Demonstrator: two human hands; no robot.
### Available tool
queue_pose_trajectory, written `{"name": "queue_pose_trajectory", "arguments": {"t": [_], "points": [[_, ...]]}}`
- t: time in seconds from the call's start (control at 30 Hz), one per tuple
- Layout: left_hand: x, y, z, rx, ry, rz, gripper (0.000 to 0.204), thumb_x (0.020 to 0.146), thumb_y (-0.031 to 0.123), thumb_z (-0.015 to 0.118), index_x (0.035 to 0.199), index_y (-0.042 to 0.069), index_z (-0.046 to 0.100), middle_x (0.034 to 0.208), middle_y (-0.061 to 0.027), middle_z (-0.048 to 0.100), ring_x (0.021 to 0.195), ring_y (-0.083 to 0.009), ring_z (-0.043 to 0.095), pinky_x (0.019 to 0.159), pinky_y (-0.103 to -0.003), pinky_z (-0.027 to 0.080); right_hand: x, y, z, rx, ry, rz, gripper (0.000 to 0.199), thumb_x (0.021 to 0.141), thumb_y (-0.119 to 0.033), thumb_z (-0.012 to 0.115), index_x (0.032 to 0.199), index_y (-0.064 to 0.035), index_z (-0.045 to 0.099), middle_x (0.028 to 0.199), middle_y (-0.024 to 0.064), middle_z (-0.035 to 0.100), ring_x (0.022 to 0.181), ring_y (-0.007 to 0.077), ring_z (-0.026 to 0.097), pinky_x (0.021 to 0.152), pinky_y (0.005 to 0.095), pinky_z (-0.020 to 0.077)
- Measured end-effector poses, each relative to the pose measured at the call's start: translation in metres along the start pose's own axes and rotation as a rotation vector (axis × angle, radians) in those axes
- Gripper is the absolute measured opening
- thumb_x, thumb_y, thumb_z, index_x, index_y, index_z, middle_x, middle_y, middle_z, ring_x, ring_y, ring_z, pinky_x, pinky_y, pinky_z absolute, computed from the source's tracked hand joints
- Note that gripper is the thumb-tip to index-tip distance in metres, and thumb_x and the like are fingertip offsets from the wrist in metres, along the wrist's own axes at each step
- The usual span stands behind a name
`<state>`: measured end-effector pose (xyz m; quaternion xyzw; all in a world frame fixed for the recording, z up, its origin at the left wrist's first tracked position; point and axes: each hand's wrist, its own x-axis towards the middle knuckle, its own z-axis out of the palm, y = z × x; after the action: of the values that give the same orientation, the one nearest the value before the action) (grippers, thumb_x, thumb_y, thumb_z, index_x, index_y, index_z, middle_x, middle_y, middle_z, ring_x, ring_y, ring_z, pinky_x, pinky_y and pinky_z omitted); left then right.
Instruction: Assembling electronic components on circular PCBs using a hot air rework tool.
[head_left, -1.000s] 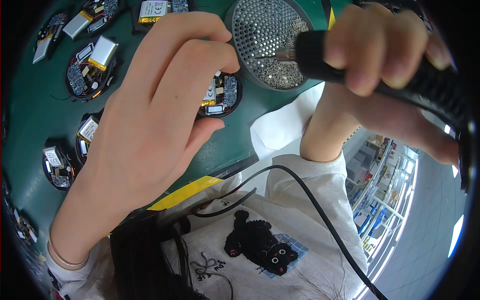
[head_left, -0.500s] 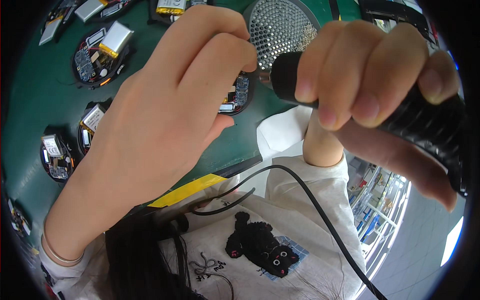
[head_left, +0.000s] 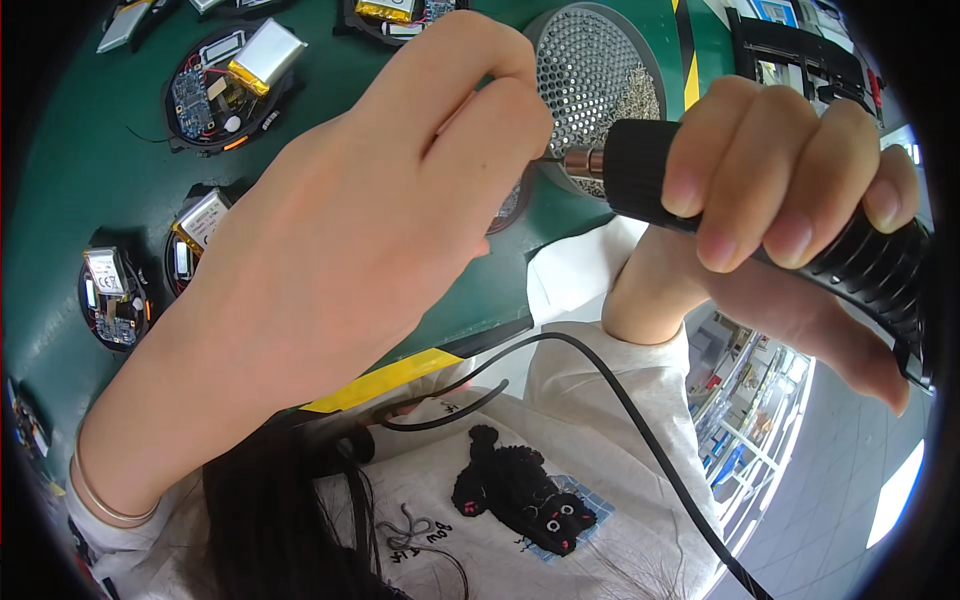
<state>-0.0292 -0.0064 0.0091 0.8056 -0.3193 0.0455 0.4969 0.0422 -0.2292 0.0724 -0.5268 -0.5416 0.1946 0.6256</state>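
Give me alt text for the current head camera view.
A person's right hand holds a black tool pointing toward the left hand, which mostly hides a round assembly on a green table. Nearby are a tray of tiny metal parts and circuit assemblies with batteries.

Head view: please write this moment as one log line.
left hand: over round electronic unit, grip unclear | right hand: holds black screwdriver | screw tray: partly behind screwdriver
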Motion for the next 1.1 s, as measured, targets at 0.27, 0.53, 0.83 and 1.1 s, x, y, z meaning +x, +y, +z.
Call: {"name": "queue_pose_trajectory", "arguments": {"t": [0.27, 0.53, 0.83, 1.1], "points": [[-0.001, 0.001, -0.002, 0.037, -0.016, 0.001, 0.054, 0.057, -0.004, 0.079, 0.105, 0.004, 0.055, 0.120, -0.0111, 0.053, 0.106, -0.0319, 0.056, 0.086, -0.039, 0.048, 0.010, 0.010, 0.008, -0.020, -0.090, 0.006, 0.089, 0.078, -0.073, 0.059, 0.128, -0.0011, 0.041, 0.094, 0.0083, 0.053, 0.067, 0.0175, 0.056, 0.059, 0.0333, 0.0467], [0.001, 0.001, -0.002, 0.073, -0.002, 0.006, 0.053, 0.060, -0.002, 0.079, 0.106, 0.005, 0.055, 0.122, -0.0114, 0.051, 0.112, -0.0354, 0.052, 0.089, -0.042, 0.045, 0.017, 0.014, 0.002, -0.004, -0.173, 0.002, 0.090, 0.079, -0.074, 0.057, 0.128, -0.0016, 0.040, 0.094, 0.0085, 0.053, 0.067, 0.0176, 0.057, 0.060, 0.0334, 0.0477], [-0.003, 0.006, 0.003, 0.153, -0.079, -0.042, 0.052, 0.059, -0.006, 0.075, 0.104, 0.004, 0.052, 0.115, -0.0135, 0.051, 0.106, -0.0354, 0.053, 0.083, -0.041, 0.045, -0.017, 0.016, -0.001, 0.134, 0.374, -0.085, 0.087, 0.068, -0.080, 0.062, 0.110, -0.0043, 0.054, 0.086, 0.0031, 0.053, 0.066, 0.0148, 0.054, 0.064, 0.0311, 0.0442], [0.005, -0.010, -0.022, 0.792, 0.213, -0.160, 0.049, 0.069, 0.012, 0.076, 0.112, 0.001, 0.054, 0.121, -0.0145, 0.050, 0.107, -0.0349, 0.052, 0.086, -0.042, 0.044, -0.013, 0.021, 0.010, -0.023, 0.830, -0.271, 0.076, 0.064, -0.083, 0.058, 0.098, -0.0152, 0.059, 0.086, 0.0016, 0.055, 0.080, 0.0184, 0.054, 0.086, 0.0420, 0.0441]]}}
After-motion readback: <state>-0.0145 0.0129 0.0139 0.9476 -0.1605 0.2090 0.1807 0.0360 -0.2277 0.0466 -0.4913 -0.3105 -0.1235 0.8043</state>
